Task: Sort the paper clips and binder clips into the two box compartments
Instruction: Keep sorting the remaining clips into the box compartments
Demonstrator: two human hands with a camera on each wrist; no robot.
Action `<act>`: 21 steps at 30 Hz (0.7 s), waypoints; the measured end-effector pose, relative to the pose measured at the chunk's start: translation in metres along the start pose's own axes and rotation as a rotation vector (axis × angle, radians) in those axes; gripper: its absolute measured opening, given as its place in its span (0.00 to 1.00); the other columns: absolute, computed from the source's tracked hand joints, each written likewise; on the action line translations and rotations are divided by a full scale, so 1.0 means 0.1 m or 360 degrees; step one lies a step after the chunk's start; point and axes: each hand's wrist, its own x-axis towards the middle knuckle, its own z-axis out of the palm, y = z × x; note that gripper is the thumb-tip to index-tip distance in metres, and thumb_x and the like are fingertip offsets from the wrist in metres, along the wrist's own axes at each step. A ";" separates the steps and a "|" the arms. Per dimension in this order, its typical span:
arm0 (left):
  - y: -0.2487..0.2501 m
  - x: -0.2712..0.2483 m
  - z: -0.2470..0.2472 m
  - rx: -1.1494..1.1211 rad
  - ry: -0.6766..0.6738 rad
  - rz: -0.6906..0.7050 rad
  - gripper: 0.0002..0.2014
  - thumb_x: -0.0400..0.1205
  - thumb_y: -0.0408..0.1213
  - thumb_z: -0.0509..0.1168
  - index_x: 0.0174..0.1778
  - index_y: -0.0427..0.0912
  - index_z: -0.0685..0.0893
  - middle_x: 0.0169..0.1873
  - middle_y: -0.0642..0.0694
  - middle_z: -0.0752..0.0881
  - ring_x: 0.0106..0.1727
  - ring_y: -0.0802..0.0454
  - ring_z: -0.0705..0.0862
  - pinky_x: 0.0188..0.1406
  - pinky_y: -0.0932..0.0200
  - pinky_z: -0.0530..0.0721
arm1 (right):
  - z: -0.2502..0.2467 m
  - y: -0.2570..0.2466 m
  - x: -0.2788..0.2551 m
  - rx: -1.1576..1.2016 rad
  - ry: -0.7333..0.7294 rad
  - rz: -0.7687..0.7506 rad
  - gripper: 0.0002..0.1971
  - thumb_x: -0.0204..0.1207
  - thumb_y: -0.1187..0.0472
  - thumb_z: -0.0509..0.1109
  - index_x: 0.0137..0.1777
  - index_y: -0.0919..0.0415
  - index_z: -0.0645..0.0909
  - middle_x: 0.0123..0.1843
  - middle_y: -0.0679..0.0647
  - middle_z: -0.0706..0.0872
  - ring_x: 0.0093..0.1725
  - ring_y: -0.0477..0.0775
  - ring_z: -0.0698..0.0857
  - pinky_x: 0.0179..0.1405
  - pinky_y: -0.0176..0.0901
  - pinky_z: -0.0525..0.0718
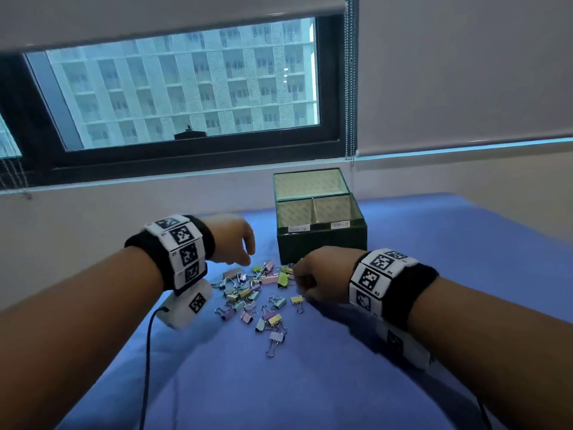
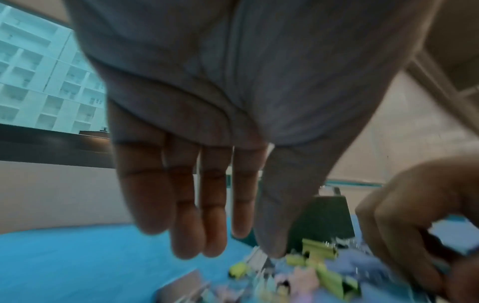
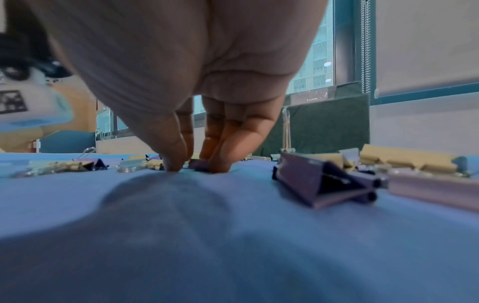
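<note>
A pile of pastel binder clips (image 1: 248,293) lies on the blue cloth (image 1: 279,383) in front of a dark green box (image 1: 322,246). The box's lid stands open and a divider splits it into two labelled compartments; their floors are hidden. My left hand (image 1: 245,259) hovers over the pile's far left edge, with fingers (image 2: 186,215) straight and nothing held. My right hand (image 1: 299,285) is curled at the pile's right side. In the right wrist view its thumb and fingertips (image 3: 220,162) press on the cloth and pinch a small purple binder clip (image 3: 198,164).
A larger purple binder clip (image 3: 318,184) lies just right of my right hand. The box (image 3: 324,123) stands close behind the pile. A black cable (image 1: 148,352) hangs from my left wrist. A wall and a window lie beyond the table's far edge.
</note>
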 end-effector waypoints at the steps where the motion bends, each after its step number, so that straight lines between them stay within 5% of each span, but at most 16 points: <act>1: -0.08 -0.10 0.07 0.0106 -0.0102 -0.0007 0.14 0.75 0.47 0.73 0.57 0.54 0.87 0.47 0.52 0.90 0.45 0.52 0.87 0.50 0.58 0.86 | 0.01 0.00 0.00 -0.0028 0.0013 -0.0013 0.01 0.73 0.60 0.71 0.43 0.54 0.82 0.38 0.46 0.83 0.41 0.53 0.81 0.38 0.39 0.77; 4: -0.25 -0.31 0.25 0.0219 -0.0210 0.0044 0.24 0.79 0.46 0.70 0.72 0.57 0.77 0.64 0.54 0.82 0.63 0.52 0.82 0.62 0.58 0.79 | 0.02 -0.02 0.00 -0.0077 -0.0025 0.0042 0.04 0.73 0.63 0.69 0.44 0.54 0.80 0.38 0.46 0.80 0.41 0.53 0.80 0.36 0.38 0.75; 7: -0.38 -0.37 0.40 0.0096 -0.0221 0.0044 0.32 0.79 0.44 0.69 0.80 0.59 0.66 0.72 0.54 0.76 0.68 0.52 0.80 0.68 0.56 0.77 | 0.00 -0.04 0.00 -0.0021 0.0020 0.0078 0.06 0.72 0.62 0.68 0.47 0.51 0.81 0.42 0.47 0.82 0.42 0.53 0.81 0.42 0.42 0.82; 13: -0.39 -0.26 0.57 -0.0077 -0.0082 0.0034 0.23 0.79 0.40 0.68 0.71 0.57 0.77 0.52 0.56 0.86 0.52 0.55 0.83 0.57 0.58 0.81 | -0.07 -0.06 0.01 0.0018 0.0338 -0.0002 0.09 0.74 0.66 0.60 0.37 0.58 0.80 0.42 0.57 0.84 0.41 0.57 0.83 0.46 0.52 0.85; 17: -0.38 -0.28 0.58 -0.0122 -0.0028 0.0076 0.21 0.79 0.35 0.62 0.66 0.60 0.79 0.46 0.56 0.86 0.49 0.53 0.83 0.51 0.60 0.80 | -0.06 -0.03 0.03 0.0031 0.0289 0.0024 0.14 0.77 0.65 0.58 0.31 0.50 0.71 0.37 0.51 0.80 0.39 0.54 0.79 0.44 0.48 0.82; 21: -0.40 -0.29 0.58 -0.0193 0.0060 0.0046 0.21 0.77 0.33 0.60 0.62 0.59 0.81 0.44 0.58 0.84 0.47 0.54 0.82 0.52 0.58 0.82 | -0.03 -0.07 0.02 0.0130 0.0079 -0.0005 0.10 0.76 0.65 0.57 0.35 0.60 0.75 0.34 0.53 0.79 0.34 0.52 0.75 0.39 0.46 0.78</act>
